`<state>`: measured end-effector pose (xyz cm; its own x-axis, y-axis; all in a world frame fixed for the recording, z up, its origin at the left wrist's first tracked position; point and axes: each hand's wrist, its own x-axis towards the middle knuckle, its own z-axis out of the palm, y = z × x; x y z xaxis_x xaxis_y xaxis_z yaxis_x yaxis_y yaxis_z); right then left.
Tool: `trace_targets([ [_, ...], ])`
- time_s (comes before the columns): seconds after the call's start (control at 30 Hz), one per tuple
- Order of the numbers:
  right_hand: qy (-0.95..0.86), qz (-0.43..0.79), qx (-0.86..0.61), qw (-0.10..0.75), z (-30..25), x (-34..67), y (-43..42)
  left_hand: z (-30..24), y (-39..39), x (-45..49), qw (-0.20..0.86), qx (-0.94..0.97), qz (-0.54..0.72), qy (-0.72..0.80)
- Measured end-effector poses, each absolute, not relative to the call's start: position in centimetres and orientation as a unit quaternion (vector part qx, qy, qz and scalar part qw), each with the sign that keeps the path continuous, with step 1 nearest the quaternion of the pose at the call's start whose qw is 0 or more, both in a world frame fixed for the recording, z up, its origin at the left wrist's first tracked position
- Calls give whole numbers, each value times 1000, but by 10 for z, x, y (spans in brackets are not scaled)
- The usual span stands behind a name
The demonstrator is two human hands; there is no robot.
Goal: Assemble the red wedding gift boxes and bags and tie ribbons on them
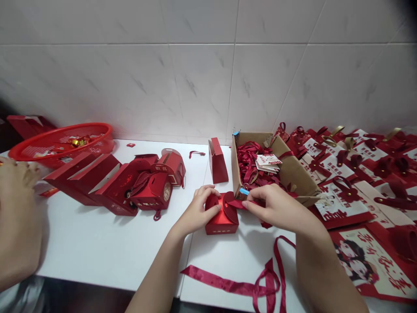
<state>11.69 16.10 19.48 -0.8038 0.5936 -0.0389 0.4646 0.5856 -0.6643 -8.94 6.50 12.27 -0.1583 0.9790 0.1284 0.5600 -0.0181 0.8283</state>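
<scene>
A small red gift box (222,228) stands on the white table in front of me, its rounded top flaps partly raised. My left hand (198,212) is closed around its left side, thumb at the top opening. In a pinch of thumb and forefinger, my right hand (272,206) holds a dark red ribbon (237,204) whose end reaches the box's right flap. A long loose ribbon (224,283) lies curled along the table's front. Behind the gift box, a taller folded red carton (218,163) stands upright.
A cardboard box (295,171) of ribbons and small cards stands behind my right hand. Many red gift bags (345,202) cover the right side. Several red boxes (151,191) and a red plastic basket (65,132) are at left. Another person's arm (19,226) enters at far left.
</scene>
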Motion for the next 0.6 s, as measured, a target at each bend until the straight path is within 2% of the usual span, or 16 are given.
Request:
trace_targets([
  [0.33, -891, 339, -300, 42, 198, 113, 159, 121, 63, -78, 253, 623, 326, 665],
  [0.6, -905, 308, -292, 13, 191, 112, 163, 111, 68, -76, 270, 584, 410, 646],
])
